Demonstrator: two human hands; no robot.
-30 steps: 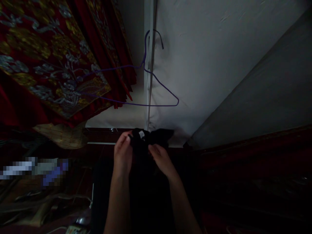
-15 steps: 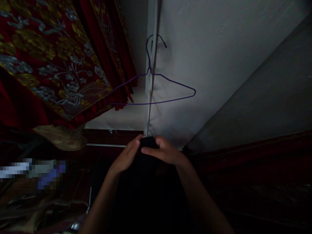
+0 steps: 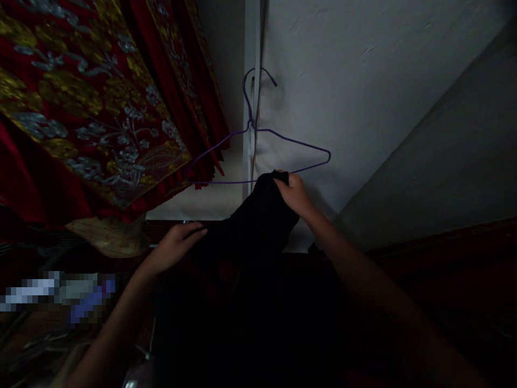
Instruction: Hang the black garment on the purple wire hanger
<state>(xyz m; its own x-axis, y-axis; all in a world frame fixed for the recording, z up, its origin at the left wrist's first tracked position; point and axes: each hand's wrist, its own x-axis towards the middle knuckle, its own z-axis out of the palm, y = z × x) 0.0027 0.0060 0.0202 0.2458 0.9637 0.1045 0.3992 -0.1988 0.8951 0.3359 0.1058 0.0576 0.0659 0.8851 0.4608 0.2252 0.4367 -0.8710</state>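
A black garment (image 3: 258, 215), its kind too dark to make out, is stretched between my two hands. My right hand (image 3: 295, 193) pinches its upper edge just below the bottom wire of a purple wire hanger (image 3: 301, 143). Lower and to the left, my left hand (image 3: 180, 245) grips another part of the cloth, thumb and fingers together. The hanger hangs with no clothing on it, in front of a pale vertical strip (image 3: 257, 48). Part of its bottom wire is hidden behind the garment.
Red cloth with gold and silver embroidery (image 3: 92, 102) hangs at the upper left, touching or overlapping the hanger's left end. A grey-white wall (image 3: 363, 91) fills the upper right. Beneath the red cloth is a beige checked cloth (image 3: 115, 237). Blurred clutter lies at the lower left.
My hands have moved apart, spreading the black garment. The right hand rose toward the hanger's bottom wire; the left shifted left. The hanger sits slightly lower in view.
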